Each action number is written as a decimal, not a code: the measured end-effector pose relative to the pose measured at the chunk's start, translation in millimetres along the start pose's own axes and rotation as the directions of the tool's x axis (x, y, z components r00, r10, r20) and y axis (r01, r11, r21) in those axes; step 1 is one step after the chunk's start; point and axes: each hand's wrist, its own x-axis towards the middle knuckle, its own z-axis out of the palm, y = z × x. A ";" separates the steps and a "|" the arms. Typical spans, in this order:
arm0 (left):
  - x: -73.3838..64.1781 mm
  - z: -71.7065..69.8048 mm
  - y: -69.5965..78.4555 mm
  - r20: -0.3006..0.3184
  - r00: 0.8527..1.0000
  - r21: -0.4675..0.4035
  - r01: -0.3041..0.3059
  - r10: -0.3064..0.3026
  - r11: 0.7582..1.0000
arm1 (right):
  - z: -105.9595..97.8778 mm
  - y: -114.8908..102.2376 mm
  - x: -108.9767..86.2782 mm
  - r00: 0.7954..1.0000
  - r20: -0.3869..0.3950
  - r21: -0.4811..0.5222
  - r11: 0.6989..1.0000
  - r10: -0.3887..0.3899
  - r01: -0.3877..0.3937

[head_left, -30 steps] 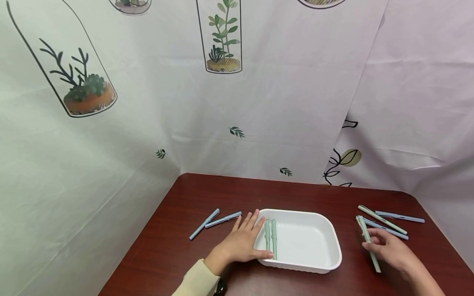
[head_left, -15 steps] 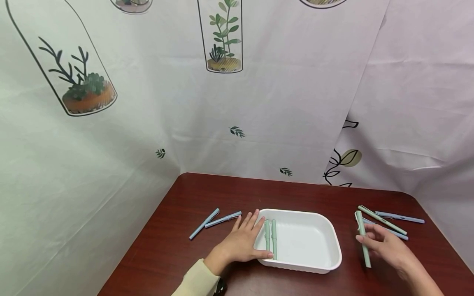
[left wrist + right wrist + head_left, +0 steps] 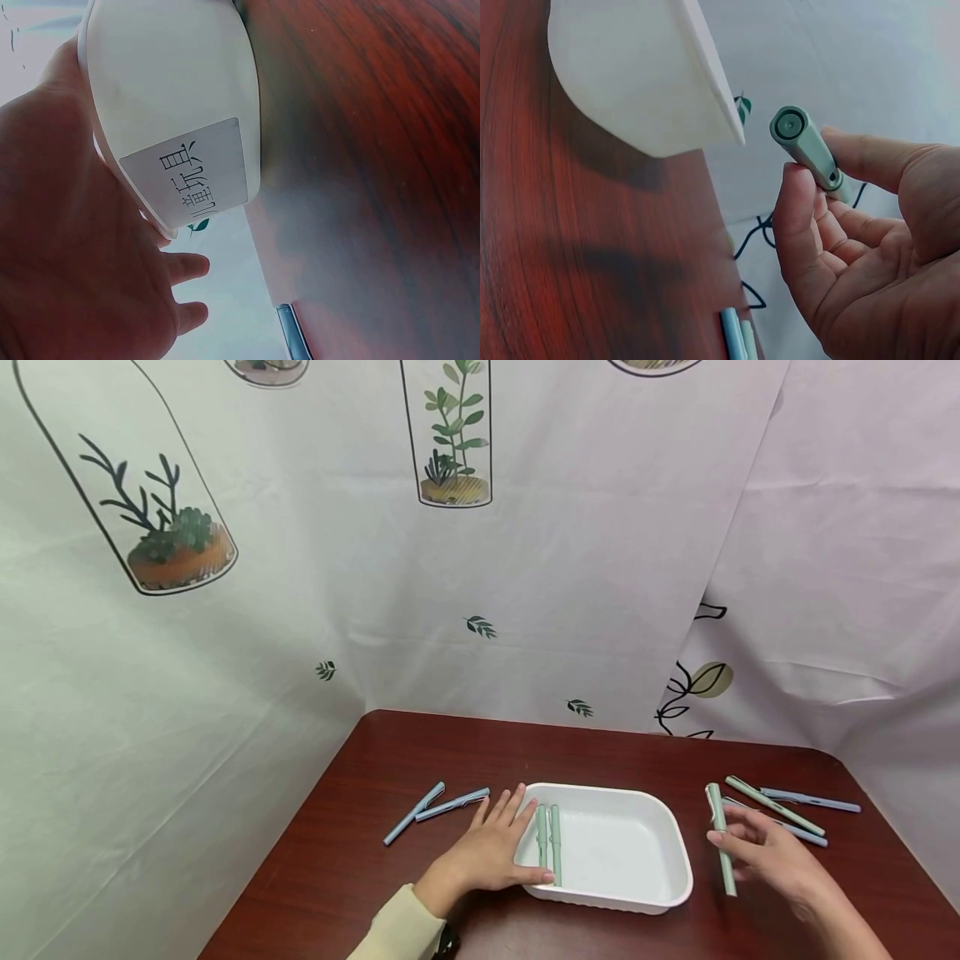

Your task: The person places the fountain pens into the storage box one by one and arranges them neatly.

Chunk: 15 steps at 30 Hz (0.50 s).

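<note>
A light green pen (image 3: 721, 843) is pinched between the thumb and fingers of my right hand (image 3: 772, 858), held to the right of a white plastic tray (image 3: 615, 906). In the right wrist view the same pen (image 3: 810, 150) points its round end towards the camera, above the table. My left hand (image 3: 487, 852) lies spread across the tray's left side, fingers straight over the rim and thumb at the front edge. Inside the tray, two green pens (image 3: 556, 843) lie side by side at the left. The left wrist view shows the tray's side with a printed label (image 3: 191, 172).
Two blue pens (image 3: 415, 814) lie left of the tray on the dark red table (image 3: 322, 877). Beyond my right hand, a green pen (image 3: 776, 807) and two blue ones (image 3: 813, 801) lie close together. A patterned white cloth (image 3: 570, 568) hangs behind the table.
My right hand has moved left towards the tray with the green pen, which has turned more upright in the head view. My left hand has stayed in place.
</note>
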 end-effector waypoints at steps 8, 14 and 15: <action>0.2 0.4 -0.1 -0.004 1.000 0.002 -0.008 0.008 1.000 | 5.7 -6.5 -0.6 0.998 0.056 0.076 0.997 -0.017 0.013; -0.1 0.1 0.4 -0.005 1.000 -0.001 -0.010 0.010 1.000 | 9.6 -10.1 1.4 0.992 0.111 0.178 0.983 -0.064 0.044; -0.1 0.2 0.1 -0.003 1.000 0.000 -0.009 0.009 1.000 | 10.4 -10.2 1.7 0.990 0.119 0.187 0.981 -0.081 0.058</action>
